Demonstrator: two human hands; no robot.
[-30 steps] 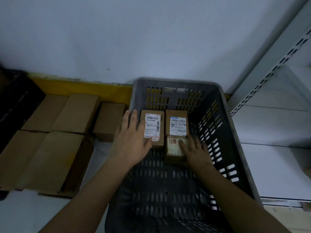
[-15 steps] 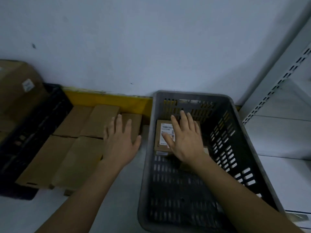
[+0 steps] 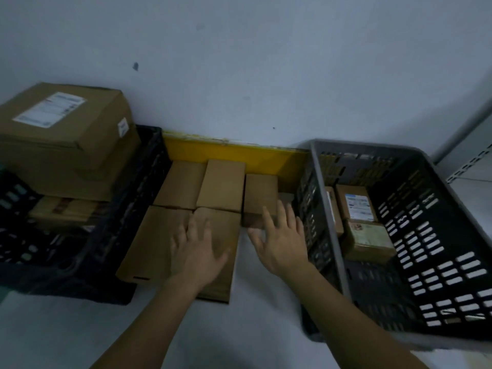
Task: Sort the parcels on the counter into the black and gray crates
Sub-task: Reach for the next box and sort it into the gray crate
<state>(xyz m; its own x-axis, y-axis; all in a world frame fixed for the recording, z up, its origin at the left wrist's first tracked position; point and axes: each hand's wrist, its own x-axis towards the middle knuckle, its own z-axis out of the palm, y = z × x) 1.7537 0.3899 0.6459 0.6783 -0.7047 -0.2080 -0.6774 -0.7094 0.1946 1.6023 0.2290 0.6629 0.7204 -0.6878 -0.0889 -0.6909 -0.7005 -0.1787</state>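
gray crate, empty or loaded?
Partly loaded. The gray crate holds small parcels against its far wall; the near floor is bare.

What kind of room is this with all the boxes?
Probably a parcel sorting or stock room: plain brown cardboard parcels lie on a counter, a slotted gray plastic crate holds labelled ones, and perforated metal shelving stands nearby.

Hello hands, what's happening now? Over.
Left hand open over front parcel. Right hand open beside small parcel. Gray crate holds three. Nothing blocking.
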